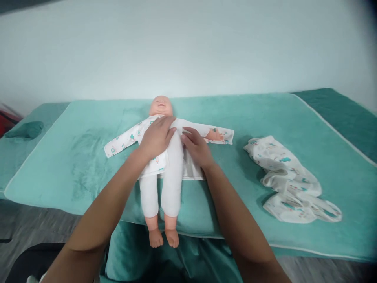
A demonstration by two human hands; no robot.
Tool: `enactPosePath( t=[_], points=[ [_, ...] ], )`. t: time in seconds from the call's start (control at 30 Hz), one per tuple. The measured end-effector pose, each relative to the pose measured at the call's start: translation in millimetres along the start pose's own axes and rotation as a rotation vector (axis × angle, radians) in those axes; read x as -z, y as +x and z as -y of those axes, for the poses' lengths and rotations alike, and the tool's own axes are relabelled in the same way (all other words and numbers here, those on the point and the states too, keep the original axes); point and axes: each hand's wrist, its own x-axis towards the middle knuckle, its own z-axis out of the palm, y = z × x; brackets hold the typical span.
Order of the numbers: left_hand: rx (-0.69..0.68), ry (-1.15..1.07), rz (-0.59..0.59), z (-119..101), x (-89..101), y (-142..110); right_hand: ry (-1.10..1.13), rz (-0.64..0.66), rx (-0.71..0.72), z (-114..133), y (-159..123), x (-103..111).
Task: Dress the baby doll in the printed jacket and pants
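A baby doll lies on its back, head toward the wall, with a white cloth body and bare feet. A printed white baby shirt is around it. One sleeve reaches out on the left, and that side's front panel lies over the belly. On the right, the doll's hand shows against the printed cuff, and the other panel is spread beside the body. My left hand rests flat on the doll's chest, fingers extended. Beside the doll's torso, my right hand has loosely bent fingers, thumb and forefinger slightly apart.
A crumpled printed white baby garment lies to the right on the green padded bed cover. A pale wall stands behind the bed. Dark green fabric covers the right end, and a small green cushion is at far left.
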Motion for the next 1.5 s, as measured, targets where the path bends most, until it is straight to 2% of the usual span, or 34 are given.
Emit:
enactPosePath(
  t=[0.17, 0.23, 0.37, 0.47, 0.53, 0.63, 0.77, 0.87, 0.97, 1.07, 1.13, 1.27, 1.37, 1.43, 1.5],
  points=[
    [-0.045, 0.06, 0.19, -17.4, -4.2, 32.0, -0.46, -0.461, 0.026, 0.3, 7.4, 36.9],
    [-0.059, 0.179, 0.3, -25.9, -8.3, 45.9, -0.573, -0.586, 0.037, -0.9, 9.8, 47.2],
    [-0.121, 0.486, 0.474, -45.8, -36.5, 70.4, -0.523, -0.68, 0.114, -8.3, 14.4, 55.0],
    [-0.191, 0.528, 0.501, -55.0, -63.8, 82.3, -0.448, -0.729, 0.119, -15.1, 17.0, 59.7],
    [-0.217, 0.526, 0.507, -54.7, -72.8, 87.5, -0.379, -0.752, 0.102, -18.0, 17.6, 64.0],
    [-0.195, 0.523, 0.465, -45.8, -64.8, 91.5, -0.269, -0.763, 0.121, -18.5, 17.5, 67.6],
    [-0.113, 0.415, 0.305, -31.7, -31.9, 90.3, -0.275, -0.742, 0.108, -16.1, 18.7, 60.1],
    [-0.075, 0.293, 0.207, -27.7, -11.8, 87.0, -0.488, -0.51, 0.016, -14.3, 19.3, 47.2],
    [-0.083, 0.235, 0.227, -24.4, -2.0, 85.0, -0.73, -0.273, -0.036, -11.3, 17.4, 37.4],
    [-0.098, 0.174, 0.28, -11.8, 0.3, 87.6, -0.751, -0.269, -0.067, -6.8, 14.7, 37.0],
    [-0.082, 0.11, 0.301, 2.1, -1.1, 92.5, -0.646, -0.311, -0.034, -4.4, 13.7, 40.4],
    [0.002, -0.029, 0.241, 21.5, -5.9, 102.9, -0.376, -0.43, -0.041, -4.5, 15.5, 47.4],
    [0.101, 0.055, 0.236, 10.0, -6.1, 101.8, -0.112, -0.488, -0.092, -5.3, 17.4, 49.7],
    [0.124, 0.242, 0.316, -7.1, -4.9, 96.5, 0.14, -0.471, -0.107, -2.6, 16.7, 49.3],
    [0.076, 0.494, 0.43, -22.9, -5.0, 90.6, 0.359, -0.401, -0.091, 3.8, 13.9, 47.4]
  ],
)
